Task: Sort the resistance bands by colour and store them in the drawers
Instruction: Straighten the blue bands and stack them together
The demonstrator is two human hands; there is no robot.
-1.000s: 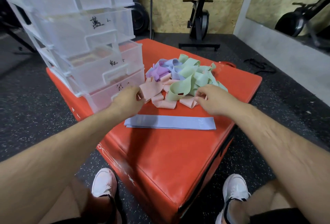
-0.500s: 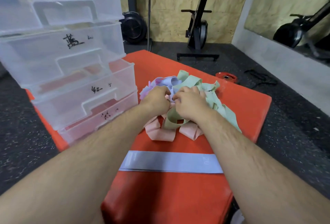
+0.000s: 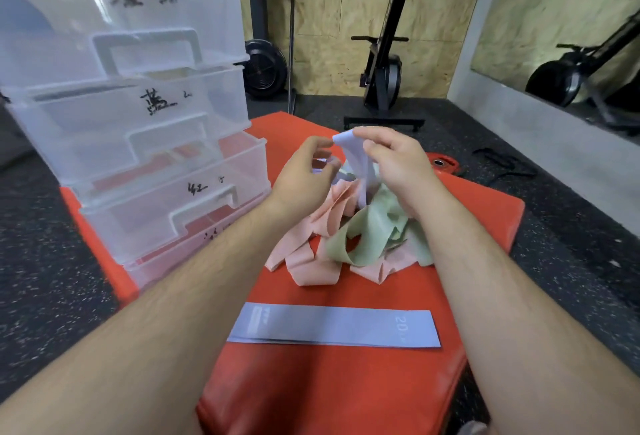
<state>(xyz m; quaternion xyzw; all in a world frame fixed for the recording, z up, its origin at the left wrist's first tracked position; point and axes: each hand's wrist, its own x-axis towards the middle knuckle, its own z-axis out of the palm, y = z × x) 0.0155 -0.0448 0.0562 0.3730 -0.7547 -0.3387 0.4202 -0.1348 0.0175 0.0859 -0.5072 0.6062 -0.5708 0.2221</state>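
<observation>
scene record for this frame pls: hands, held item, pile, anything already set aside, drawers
left hand: pinches the lilac band near its top
right hand: pinches the same band
lilac band: raised above the pile, lower end reaching down into it
pile: pink and green bands tangled on the red pad
flat band: lilac-blue, lies flat on the pad, apart from the pile
drawers: clear stack at left, handwritten labels

The room was bright and evenly lit from overhead, leaving only faint, soft shadows on the red bench (image 3: 346, 382). White glare streaked the top of the clear drawers (image 3: 138, 19). The wide lens bowed the walls and swelled the left forearm (image 3: 156, 296) and right forearm (image 3: 502, 278) toward the lower corners. Motion slightly smeared the left hand (image 3: 301, 175), the right hand (image 3: 398, 164) and the lilac band (image 3: 356, 164) between them.
</observation>
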